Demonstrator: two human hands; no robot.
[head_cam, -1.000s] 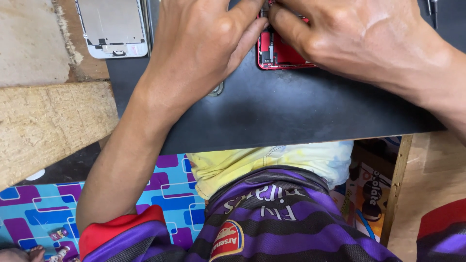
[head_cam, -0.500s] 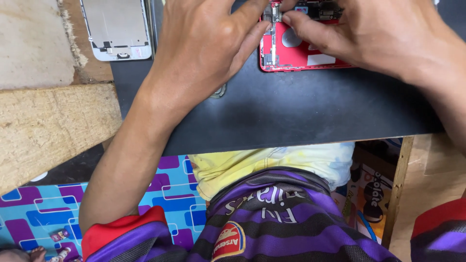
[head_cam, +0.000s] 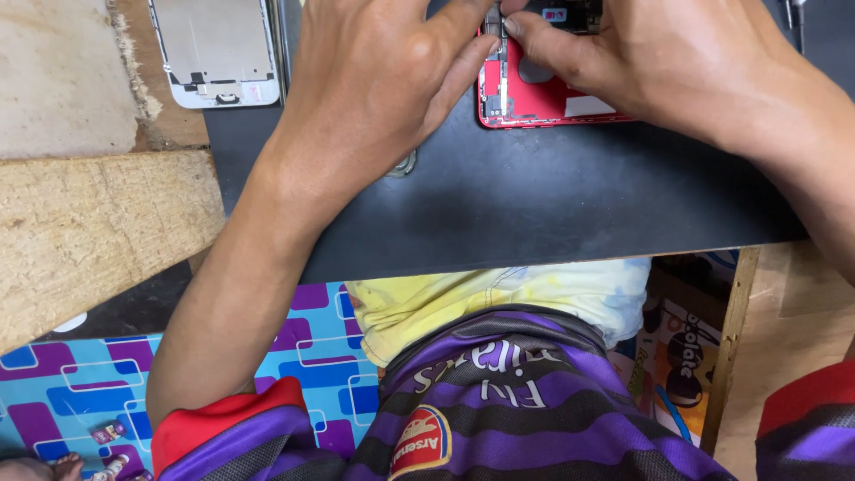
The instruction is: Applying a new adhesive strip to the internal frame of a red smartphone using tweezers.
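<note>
A red opened phone body (head_cam: 543,93) lies on a dark work mat (head_cam: 534,205) at the top middle. My left hand (head_cam: 374,85) rests on the mat just left of it, fingers curled, with the fingertips touching the phone's left edge. My right hand (head_cam: 659,62) covers the phone's upper right part. Thumb and forefinger of that hand pinch a small metal part (head_cam: 494,22) at the phone's top left corner. Most of the phone's inside is hidden under the two hands.
A detached phone screen panel (head_cam: 218,49) lies face down at the top left. A rough wooden plank (head_cam: 98,232) sits left of the mat. Below the mat's front edge are my lap, a striped purple shirt (head_cam: 499,401) and a blue patterned floor mat (head_cam: 80,392).
The view has tilted up, so the red phone body shows more fully. Both hands stay on it, and the fingertips have closed together at its top left corner.
</note>
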